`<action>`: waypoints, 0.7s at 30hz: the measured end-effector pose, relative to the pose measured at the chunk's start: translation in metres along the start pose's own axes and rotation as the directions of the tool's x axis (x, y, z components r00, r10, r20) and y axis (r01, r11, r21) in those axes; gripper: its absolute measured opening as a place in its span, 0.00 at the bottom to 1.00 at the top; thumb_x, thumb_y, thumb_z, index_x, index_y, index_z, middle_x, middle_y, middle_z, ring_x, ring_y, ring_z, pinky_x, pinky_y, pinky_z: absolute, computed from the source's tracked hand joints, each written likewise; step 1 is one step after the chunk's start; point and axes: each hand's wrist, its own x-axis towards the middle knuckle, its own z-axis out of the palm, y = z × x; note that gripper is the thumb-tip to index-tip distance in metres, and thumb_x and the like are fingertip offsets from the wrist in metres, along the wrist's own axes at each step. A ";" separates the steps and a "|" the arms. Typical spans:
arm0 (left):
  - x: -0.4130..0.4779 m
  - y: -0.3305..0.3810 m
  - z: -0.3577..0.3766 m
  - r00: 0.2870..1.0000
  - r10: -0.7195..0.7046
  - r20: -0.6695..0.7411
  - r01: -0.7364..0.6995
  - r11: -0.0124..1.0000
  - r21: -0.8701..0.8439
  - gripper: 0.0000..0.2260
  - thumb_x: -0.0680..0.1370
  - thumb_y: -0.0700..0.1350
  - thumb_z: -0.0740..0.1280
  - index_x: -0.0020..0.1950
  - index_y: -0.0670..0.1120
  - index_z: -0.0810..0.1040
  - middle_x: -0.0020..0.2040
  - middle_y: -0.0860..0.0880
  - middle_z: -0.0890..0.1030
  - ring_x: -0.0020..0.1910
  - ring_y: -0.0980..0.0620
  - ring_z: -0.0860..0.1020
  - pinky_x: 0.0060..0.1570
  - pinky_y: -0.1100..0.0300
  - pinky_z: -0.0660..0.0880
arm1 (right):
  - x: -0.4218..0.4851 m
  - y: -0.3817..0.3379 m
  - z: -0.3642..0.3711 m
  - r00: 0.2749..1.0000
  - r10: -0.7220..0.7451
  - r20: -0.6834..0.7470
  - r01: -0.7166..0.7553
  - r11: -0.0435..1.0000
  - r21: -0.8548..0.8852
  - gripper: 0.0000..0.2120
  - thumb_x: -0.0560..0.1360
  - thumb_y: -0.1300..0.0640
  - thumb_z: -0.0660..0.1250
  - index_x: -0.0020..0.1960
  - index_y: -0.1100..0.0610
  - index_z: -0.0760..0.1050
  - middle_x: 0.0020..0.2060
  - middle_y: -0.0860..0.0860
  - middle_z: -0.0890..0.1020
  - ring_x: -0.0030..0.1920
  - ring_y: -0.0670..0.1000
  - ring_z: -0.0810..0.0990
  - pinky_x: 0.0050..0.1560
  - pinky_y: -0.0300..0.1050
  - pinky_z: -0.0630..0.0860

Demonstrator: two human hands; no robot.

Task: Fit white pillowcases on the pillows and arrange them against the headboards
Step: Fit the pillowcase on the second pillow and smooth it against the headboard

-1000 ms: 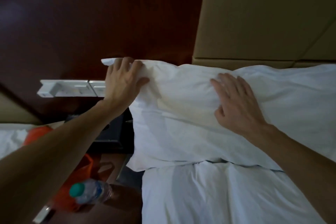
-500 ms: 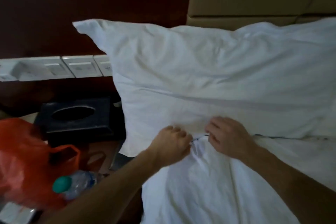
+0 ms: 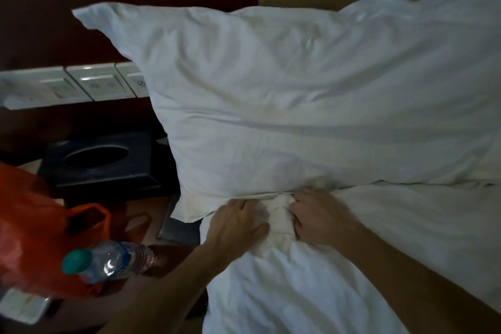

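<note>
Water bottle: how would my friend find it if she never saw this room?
Start at the big white pillow on the bed and look down to its left. Nearer than the black tissue box, beside the orange bag, is the water bottle. It alone is clear plastic, with a teal cap.

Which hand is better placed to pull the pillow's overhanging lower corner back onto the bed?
Probably the left hand: both hold the bunched sheet, but the left lies beside that corner of the pillow; the right hand is farther from it.
</note>
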 end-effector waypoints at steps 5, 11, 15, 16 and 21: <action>0.002 -0.023 0.005 0.980 -0.063 -0.190 0.072 0.997 0.038 0.16 0.74 0.60 0.62 0.49 0.50 0.80 0.47 0.51 0.82 0.49 0.48 0.80 0.47 0.52 0.77 | -0.013 -0.012 0.012 0.969 0.238 -0.069 -0.189 0.891 0.413 0.16 0.75 0.40 0.55 0.57 0.47 0.70 0.56 0.46 0.77 0.56 0.52 0.79 0.52 0.49 0.76; 0.017 -0.050 -0.006 0.974 -0.046 -0.222 0.055 0.998 0.036 0.17 0.77 0.58 0.58 0.52 0.52 0.83 0.49 0.52 0.85 0.52 0.48 0.82 0.45 0.53 0.80 | 0.019 -0.050 0.004 0.957 0.223 0.184 -0.276 0.893 0.354 0.38 0.68 0.34 0.68 0.72 0.50 0.63 0.66 0.54 0.71 0.66 0.57 0.73 0.63 0.53 0.71; 0.051 -0.067 -0.007 0.996 0.007 -0.093 0.006 0.989 0.147 0.31 0.77 0.64 0.50 0.63 0.45 0.80 0.60 0.45 0.83 0.60 0.42 0.79 0.61 0.48 0.75 | 0.026 -0.052 -0.016 0.928 0.038 0.370 -0.089 0.989 0.120 0.24 0.72 0.55 0.70 0.68 0.51 0.72 0.60 0.53 0.79 0.60 0.56 0.80 0.56 0.49 0.73; 0.060 -0.070 -0.008 0.998 -0.016 -0.058 0.026 0.982 0.188 0.33 0.76 0.64 0.48 0.66 0.45 0.78 0.63 0.43 0.81 0.63 0.41 0.77 0.64 0.46 0.72 | 0.022 -0.052 -0.021 0.906 -0.002 0.424 -0.043 0.994 0.097 0.22 0.72 0.56 0.70 0.65 0.53 0.74 0.58 0.54 0.80 0.58 0.56 0.81 0.53 0.48 0.73; 0.057 -0.031 -0.006 0.997 -0.038 -0.073 0.051 0.981 0.185 0.22 0.78 0.58 0.55 0.52 0.45 0.81 0.51 0.43 0.83 0.52 0.40 0.80 0.48 0.49 0.78 | -0.002 -0.040 -0.006 0.948 0.036 0.316 -0.085 0.986 0.143 0.17 0.75 0.55 0.66 0.63 0.51 0.76 0.58 0.51 0.80 0.58 0.56 0.81 0.58 0.49 0.74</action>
